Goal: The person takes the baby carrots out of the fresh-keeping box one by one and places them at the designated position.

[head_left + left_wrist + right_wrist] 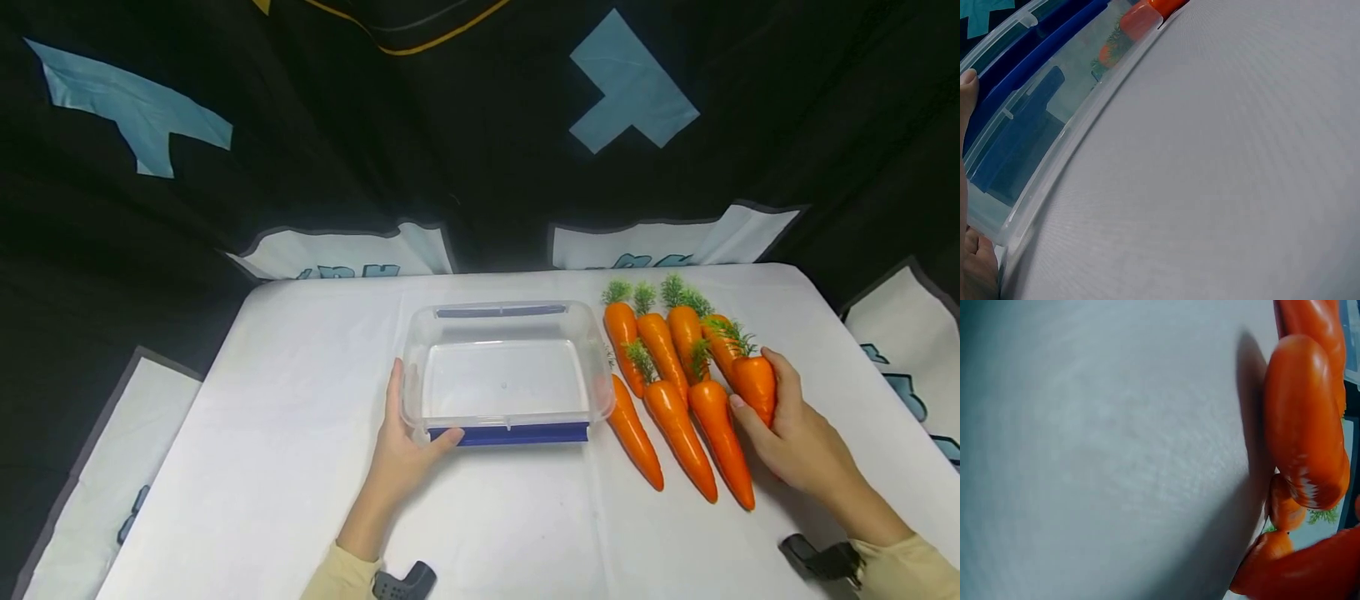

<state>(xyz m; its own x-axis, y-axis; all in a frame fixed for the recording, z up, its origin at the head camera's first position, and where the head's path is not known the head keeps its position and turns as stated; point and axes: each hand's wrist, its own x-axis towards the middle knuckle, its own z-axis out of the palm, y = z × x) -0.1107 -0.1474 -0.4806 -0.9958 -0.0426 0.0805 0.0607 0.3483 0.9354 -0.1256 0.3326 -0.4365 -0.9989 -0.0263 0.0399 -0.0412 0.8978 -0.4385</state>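
Note:
A clear plastic food container (504, 379) with blue side clips stands lidless on the table, and no carrot lies in it. My left hand (405, 442) holds its near left corner, thumb over the front rim by the blue clip (510, 434) and fingers along the left wall. My right hand (802, 437) grips an orange carrot (753, 385) with a green top, at the right end of a group of carrots (677, 429). The left wrist view shows the left thumb (967, 94) at the container's rim. In the right wrist view, carrots (1304, 419) fill the right side.
Several carrots lie in two rows right of the container, green tops toward the back; the leftmost front carrot (633, 437) lies against its right wall. A white cloth (300, 358) covers the table. Behind hangs a black curtain (450, 150) with blue patches.

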